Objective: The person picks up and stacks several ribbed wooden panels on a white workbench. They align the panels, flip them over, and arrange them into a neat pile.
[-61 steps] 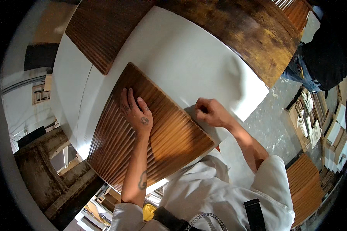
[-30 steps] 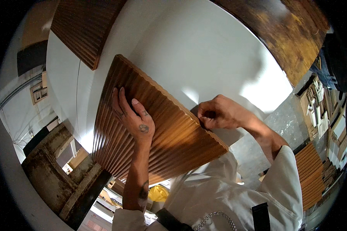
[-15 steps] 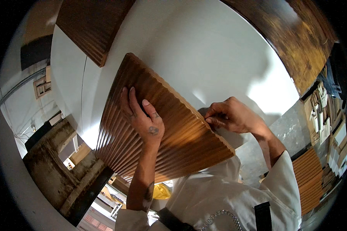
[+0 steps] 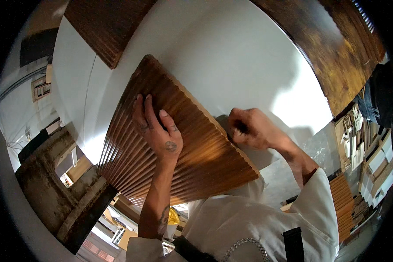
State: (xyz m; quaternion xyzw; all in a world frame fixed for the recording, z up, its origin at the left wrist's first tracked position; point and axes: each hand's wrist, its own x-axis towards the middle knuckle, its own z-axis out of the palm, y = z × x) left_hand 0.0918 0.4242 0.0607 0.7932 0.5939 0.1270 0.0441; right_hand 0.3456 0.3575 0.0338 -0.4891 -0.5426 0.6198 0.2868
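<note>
A brown fluted wooden panel [image 4: 205,161] lies at a slant on the white tabletop [image 4: 218,56], its near end reaching to my body. My left hand [image 4: 160,133] rests on the ridged face with fingers stretched out, palm down. At the panel's right-hand edge, which is scalloped and paler, my right hand [image 4: 254,128] is closed with its fingers curled in. Whatever those fingers pinch, if anything, is hidden, and the hand is slightly blurred.
Another dark fluted panel [image 4: 107,28] lies at the table's far left. A glossy brown board [image 4: 332,48] stands beyond the right edge. Stacked wood offcuts [image 4: 353,135] and an orange-brown ribbed panel [image 4: 341,205] are at right. A rusty machine [image 4: 43,187] stands at lower left.
My right hand has turned and lifted slightly along the panel's edge, its fingers curled tighter. The left hand keeps its place on the panel. The whole view has shifted a little.
</note>
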